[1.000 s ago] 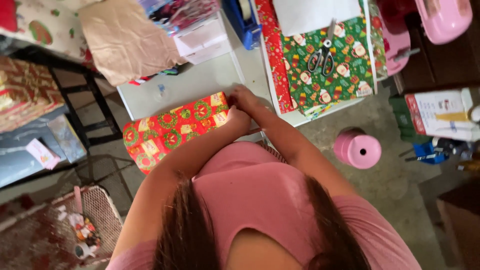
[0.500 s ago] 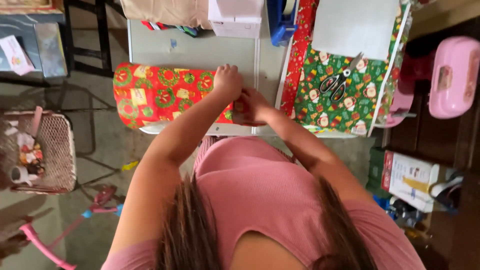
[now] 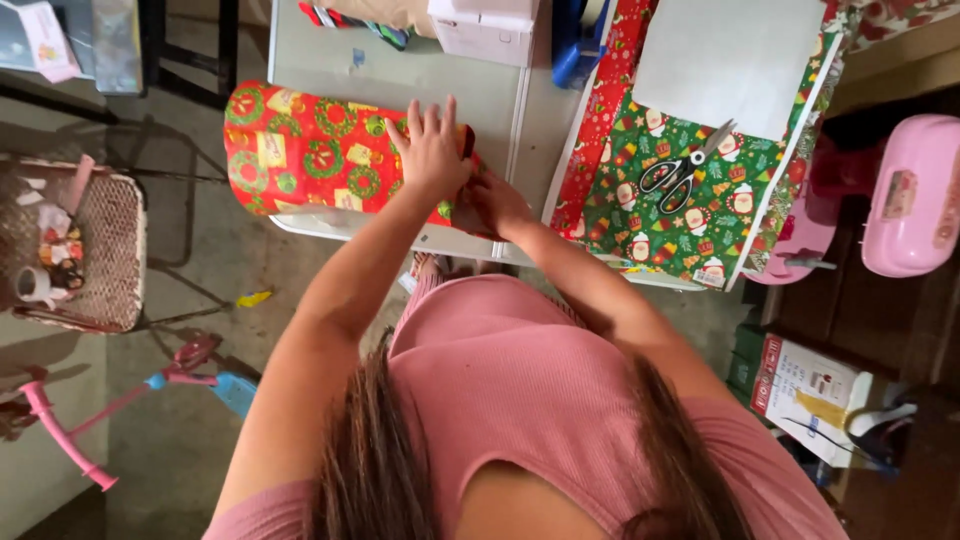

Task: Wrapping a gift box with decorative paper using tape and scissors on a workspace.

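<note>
While I look down from the head camera, my left hand [image 3: 432, 150] lies flat with fingers spread wide on the red wreath-patterned wrapped parcel [image 3: 320, 155], which sits upper left of centre on the grey desk [image 3: 420, 75], overhanging its near edge. My right hand [image 3: 497, 203] pinches narrow at the parcel's right end, just beside the left. Right of them, scissors [image 3: 680, 170] rest on a green sheet of wrapping paper [image 3: 690, 225], with a white box [image 3: 485, 28] at the top edge.

Grey concrete floor [image 3: 200, 250], a wicker basket [image 3: 110, 250] left, pink chair [image 3: 915, 195] right
</note>
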